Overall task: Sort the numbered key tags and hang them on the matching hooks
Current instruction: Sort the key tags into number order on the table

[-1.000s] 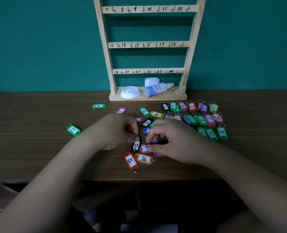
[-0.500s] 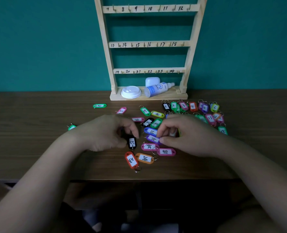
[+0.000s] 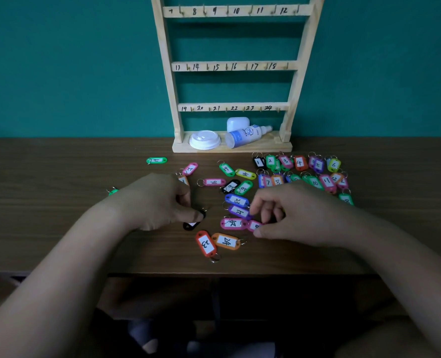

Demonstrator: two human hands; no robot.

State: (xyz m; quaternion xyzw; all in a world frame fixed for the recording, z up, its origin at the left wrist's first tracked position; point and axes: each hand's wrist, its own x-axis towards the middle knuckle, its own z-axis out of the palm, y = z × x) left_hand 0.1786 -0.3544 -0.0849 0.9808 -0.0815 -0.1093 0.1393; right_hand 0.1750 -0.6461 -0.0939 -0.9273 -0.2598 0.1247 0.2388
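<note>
At the centre of the frame, a black tag (image 3: 191,224) is held against the tabletop (image 3: 59,202) by the thumb and curled fingers (image 3: 185,198) of the left hand (image 3: 154,202). Just right of it, a pink tag (image 3: 253,224) is pinched by the right hand (image 3: 299,215). Other numbered tags (image 3: 299,162) are spread below the wooden hook rack (image 3: 233,65) at upper centre.

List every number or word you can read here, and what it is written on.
"7 8 9 10 11 12": top rail
"14 15 16 17 18": middle rail; first number unclear
"19 20 21 22 23 24": bottom rail
"75": spray bottle
"23": red tag
"24": orange tag
"21": purple tag
Other tags: mostly blurred or partly hidden.
</note>
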